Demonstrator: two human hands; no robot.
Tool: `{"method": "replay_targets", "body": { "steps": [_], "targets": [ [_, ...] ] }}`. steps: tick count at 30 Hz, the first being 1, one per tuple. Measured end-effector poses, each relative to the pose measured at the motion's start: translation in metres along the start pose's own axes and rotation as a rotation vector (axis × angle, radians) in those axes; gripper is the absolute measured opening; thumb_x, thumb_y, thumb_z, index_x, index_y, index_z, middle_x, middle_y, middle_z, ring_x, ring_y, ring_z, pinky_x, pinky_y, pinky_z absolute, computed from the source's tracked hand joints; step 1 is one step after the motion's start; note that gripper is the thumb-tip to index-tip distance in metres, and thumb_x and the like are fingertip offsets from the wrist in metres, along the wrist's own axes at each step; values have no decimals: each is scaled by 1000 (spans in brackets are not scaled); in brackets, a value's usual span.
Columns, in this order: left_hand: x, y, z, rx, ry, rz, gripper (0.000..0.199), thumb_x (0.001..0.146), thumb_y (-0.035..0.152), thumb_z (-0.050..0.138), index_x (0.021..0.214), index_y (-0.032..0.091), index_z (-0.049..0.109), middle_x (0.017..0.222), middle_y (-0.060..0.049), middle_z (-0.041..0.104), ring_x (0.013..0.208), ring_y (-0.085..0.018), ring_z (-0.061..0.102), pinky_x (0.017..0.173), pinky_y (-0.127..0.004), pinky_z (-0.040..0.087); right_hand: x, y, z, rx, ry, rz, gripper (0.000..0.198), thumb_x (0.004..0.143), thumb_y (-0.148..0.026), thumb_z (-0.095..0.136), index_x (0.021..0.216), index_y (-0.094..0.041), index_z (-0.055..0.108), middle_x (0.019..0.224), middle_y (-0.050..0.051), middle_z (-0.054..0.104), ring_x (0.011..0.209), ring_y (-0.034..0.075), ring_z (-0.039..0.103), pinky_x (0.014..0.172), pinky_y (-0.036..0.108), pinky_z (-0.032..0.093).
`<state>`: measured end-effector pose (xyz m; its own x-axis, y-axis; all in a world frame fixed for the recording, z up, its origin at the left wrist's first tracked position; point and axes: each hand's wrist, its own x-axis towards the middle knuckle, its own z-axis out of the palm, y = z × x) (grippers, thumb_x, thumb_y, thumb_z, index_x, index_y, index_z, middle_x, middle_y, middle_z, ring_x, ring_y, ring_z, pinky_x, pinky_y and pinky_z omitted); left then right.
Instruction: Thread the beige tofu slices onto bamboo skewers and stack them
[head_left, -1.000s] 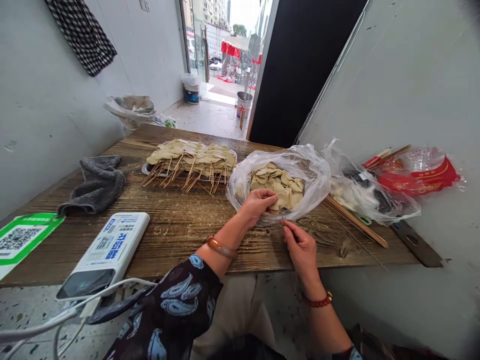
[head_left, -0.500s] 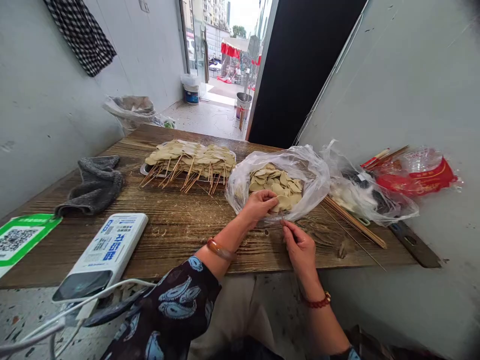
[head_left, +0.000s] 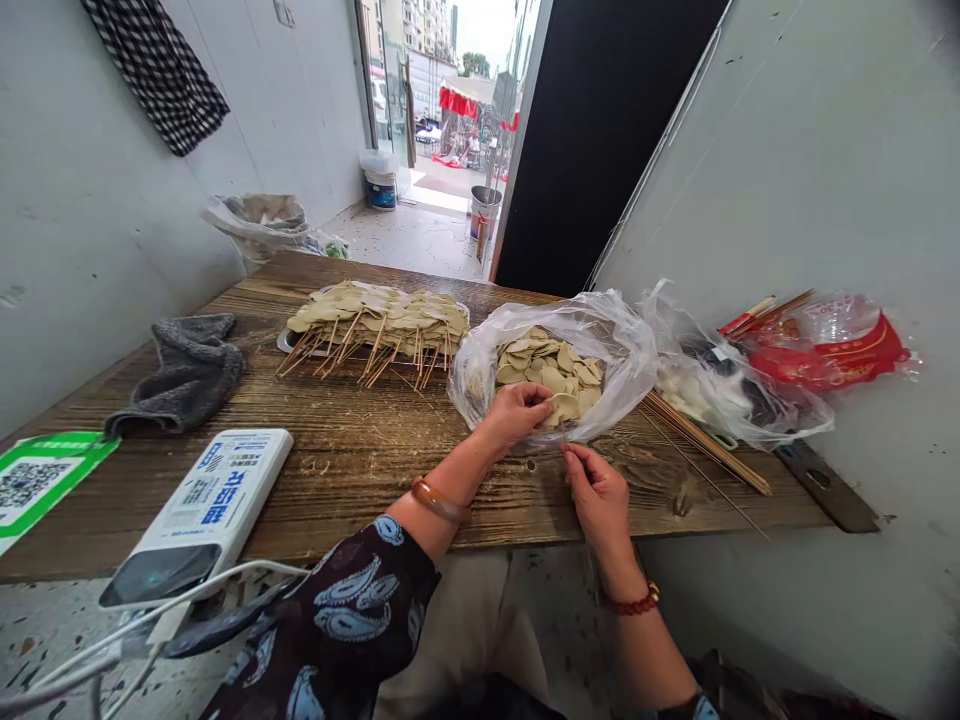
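Note:
My left hand pinches a flat, pale tan slice at the near rim of a clear plastic bag. Many loose slices of the same kind lie in that bag. Just below, the fingers of my right hand are closed on a thin wooden skewer, whose upper end meets the slice's lower edge. Whether the tip has gone through the slice I cannot make out. Left of the bag, a metal tray carries a pile of skewered slices, their sticks pointing toward me.
Bare skewers lie right of the bag, beside another plastic bag and red packaging. A grey cloth, a white payment box and a green QR card occupy the left. The table's front edge runs beneath my forearms.
The slice in my left hand looks slightly more curved than before. Both hands keep almost the same place, and the whole view has shifted slightly.

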<state>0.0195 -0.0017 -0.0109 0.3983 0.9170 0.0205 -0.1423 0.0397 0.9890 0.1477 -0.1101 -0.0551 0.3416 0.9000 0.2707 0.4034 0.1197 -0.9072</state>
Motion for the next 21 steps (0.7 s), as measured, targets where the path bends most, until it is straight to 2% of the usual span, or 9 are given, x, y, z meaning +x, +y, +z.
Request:
{"method": "replay_targets", "body": {
  "steps": [9, 16, 21],
  "targets": [
    [-1, 0, -1, 17, 23, 26, 18, 65, 25, 67, 73, 13, 57, 57, 5, 50, 48, -4, 41, 45, -17, 28, 0, -1, 0, 0, -30, 12, 33, 86, -44, 55, 92, -16, 72, 64, 1, 59, 57, 13, 49, 53, 24, 38],
    [0, 0, -3, 28, -64, 16, 20, 63, 25, 69, 68, 13, 55, 54, 5, 50, 47, -5, 42, 45, -18, 29, 0, 1, 0, 28, -42, 3, 33, 87, -43, 55, 93, -16, 72, 64, 0, 58, 59, 14, 50, 54, 24, 38],
    [-2, -3, 0, 69, -179, 4, 22, 62, 27, 71, 68, 12, 56, 56, 4, 50, 50, -5, 42, 47, -18, 30, 0, 4, -1, 39, -8, 21, 34, 86, -44, 55, 95, -15, 71, 63, 0, 58, 56, 13, 48, 52, 23, 37]
  ]
}}
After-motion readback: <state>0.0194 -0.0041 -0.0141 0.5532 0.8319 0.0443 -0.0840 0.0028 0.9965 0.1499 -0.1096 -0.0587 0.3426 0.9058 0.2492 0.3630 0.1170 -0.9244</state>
